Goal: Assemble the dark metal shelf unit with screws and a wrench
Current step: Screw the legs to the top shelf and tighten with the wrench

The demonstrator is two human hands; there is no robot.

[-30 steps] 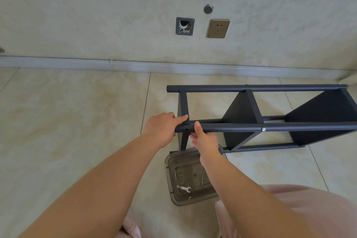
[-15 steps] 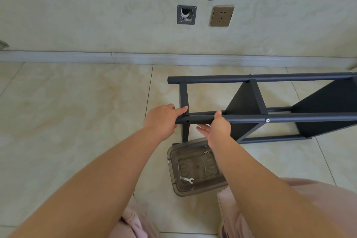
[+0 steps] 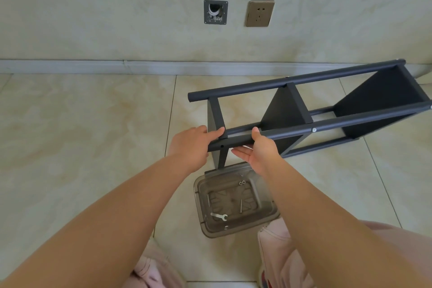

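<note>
On a pale tiled floor near a wall, a dark metal shelf unit point(image 3: 304, 114) lies on its side, its long tubular posts running from near centre away to the far right. The left hand point(image 3: 190, 145) grips the end of the nearest post point(image 3: 327, 127), fingers curled over the top. The right hand point(image 3: 260, 149) cups the same post just beside it, thumb hooked over the tube and fingers fairly straight underneath.

Risk, as a judgement: the frame looks raised at this end and held only by one post, so a loose hold could let it swing or drop onto the clear plastic tray point(image 3: 268, 214) directly below, scattering the wrench point(image 3: 219, 216) and screws point(image 3: 242, 182) inside. An empty hole point(image 3: 222, 146) near the post's end suggests that joint is unfastened and may rack.

The unit is matt charcoal, with three flat panels set between four round posts; one silver screw head point(image 3: 314, 130) shows partway along the held post.
</note>
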